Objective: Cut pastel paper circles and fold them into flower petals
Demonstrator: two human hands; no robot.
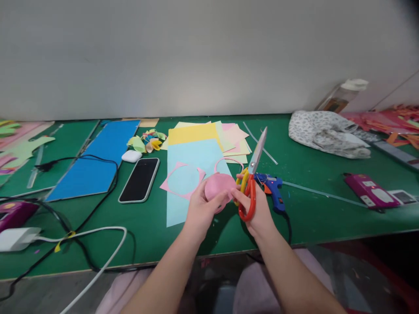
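A round pink paper piece (220, 186) is held between my two hands above the front of the green table. My left hand (202, 205) pinches its left side, thumb on top. The scissors (251, 183), with red and yellow handles, hang on my right hand (252, 203), their blades pointing up and away; my right fingertips also touch the paper's right edge. Under my hands lies a light blue sheet (193, 152) with a pink cut-out frame (170, 181) on it. A thin pink paper ring (231, 160) shows just behind the paper piece.
A phone (139, 179), white case (131, 156) and folded paper petals (149, 141) are to the left, near a blue board (98, 161) and cables. A blue glue gun (275, 189) lies right of my hands. Farther right are a patterned cloth (327, 133) and purple device (369, 189).
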